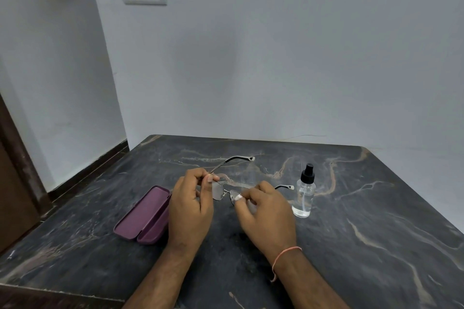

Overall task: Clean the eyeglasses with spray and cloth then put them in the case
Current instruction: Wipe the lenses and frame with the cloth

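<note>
Currently both my hands hold the glasses up off the table, between my fingertips. My left hand pinches the frame at its left hinge corner, thumb and forefinger closed on it. My right hand has its fingers curled loosely round the other lens rim, thumb on or near the lens; how firm that contact is, I cannot tell.

Handling: a thin metal frame, light I judge, stiff at the rims, springy and easily bent along the arms. Lenses would smear and scratch. Best held at the hinges or the bridge, not on the glass.

Orientation: the front runs left to right between my two hands, which is its long axis. Both arms are unfolded, pointing away from me past my fingertips, tips toward the wall.

The spray bottle stands upright just right of my right fingers. The case lies open just left of my left hand. No cloth in sight.
</note>
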A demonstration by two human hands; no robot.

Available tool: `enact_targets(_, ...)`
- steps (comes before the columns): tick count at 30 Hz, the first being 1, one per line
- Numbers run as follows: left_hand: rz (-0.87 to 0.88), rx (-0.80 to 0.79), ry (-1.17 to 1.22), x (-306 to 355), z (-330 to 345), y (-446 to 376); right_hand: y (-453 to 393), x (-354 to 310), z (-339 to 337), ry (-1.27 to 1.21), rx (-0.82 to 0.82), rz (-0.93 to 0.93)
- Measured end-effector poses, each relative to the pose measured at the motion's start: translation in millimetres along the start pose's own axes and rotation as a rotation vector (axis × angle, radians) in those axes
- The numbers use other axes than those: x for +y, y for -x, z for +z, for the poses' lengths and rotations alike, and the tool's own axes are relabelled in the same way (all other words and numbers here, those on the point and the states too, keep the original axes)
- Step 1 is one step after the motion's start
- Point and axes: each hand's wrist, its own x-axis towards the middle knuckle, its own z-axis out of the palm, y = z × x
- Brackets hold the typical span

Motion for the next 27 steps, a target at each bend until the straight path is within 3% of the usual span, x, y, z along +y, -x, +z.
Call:
enact_targets(10,0.017,-0.021,0.017,-3.2,0.1,1.1,-1.1,-2.0,-1.4,0.161,-0.021,-0.007)
enact_targets(15,-0.005,-0.02,0.029,-7.0,-0.5,-0.5,0.0,0.0,-0.9,0.002,-0.078,0.028)
enact_targets(19,0.014,-0.014,0.039,-4.0,0.6,-0.4,-0.9,-0.4,-2.8,-0.135,-0.032,0.051)
enact_targets(27,0.034,-0.015,0.045,-2.6,-0.2,-0.9,-2.2,2.0,0.6,0.044,-0.029,0.045)
